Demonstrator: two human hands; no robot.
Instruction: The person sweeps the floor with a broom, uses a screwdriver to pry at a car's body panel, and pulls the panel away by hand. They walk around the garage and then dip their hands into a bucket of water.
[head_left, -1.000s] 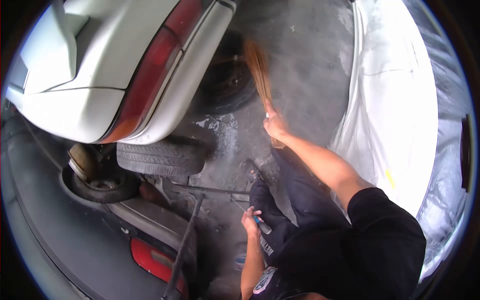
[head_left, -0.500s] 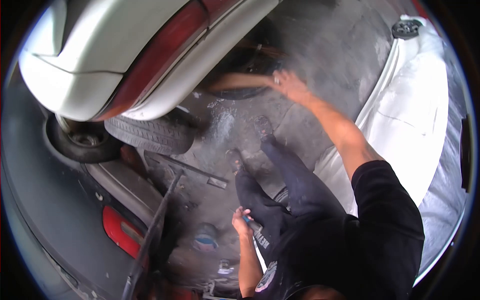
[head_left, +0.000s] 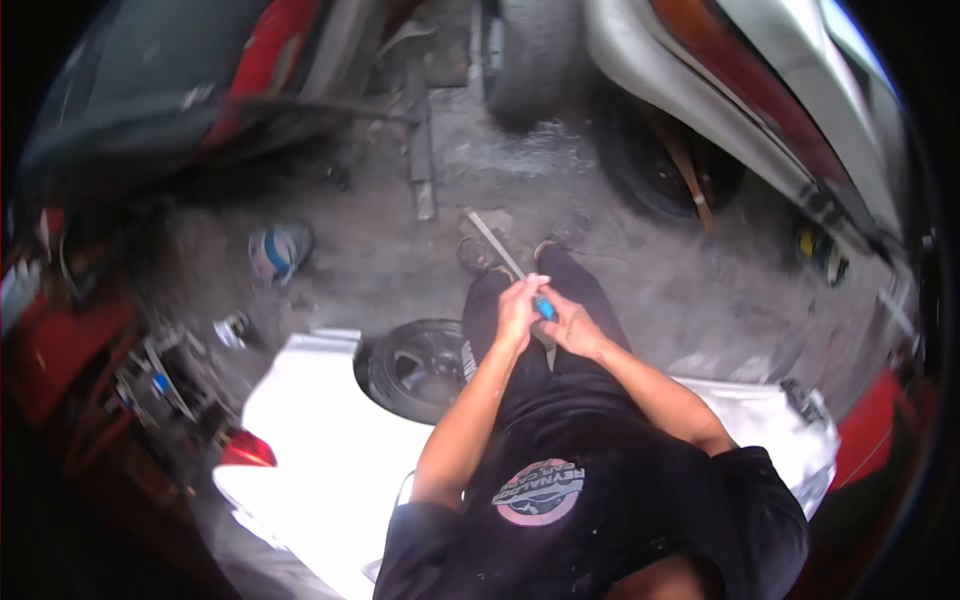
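Observation:
In front of my thighs, my left hand (head_left: 516,314) and my right hand (head_left: 574,326) are together, closed around a tool with a blue handle (head_left: 546,308). A long, straight, pale shaft (head_left: 493,242) lines up with that handle and slants away toward my shoes. My fingers cover part of the tool, so its exact kind does not show. A small pointed pale piece (head_left: 550,356) shows just below my right hand, against my dark clothing.
White car body panels (head_left: 320,420) lie beside me, near a wheel (head_left: 420,368). Ahead stand a raised white car (head_left: 690,75) and a loose tyre (head_left: 655,160). A metal bar (head_left: 418,140), a blue-and-white container (head_left: 280,250) and a yellow-and-dark object (head_left: 823,255) rest on the floor.
My right arm has come back from reaching toward the raised car and joined my left hand on the blue-handled tool. My view and body have turned, shifting the cars across the picture.

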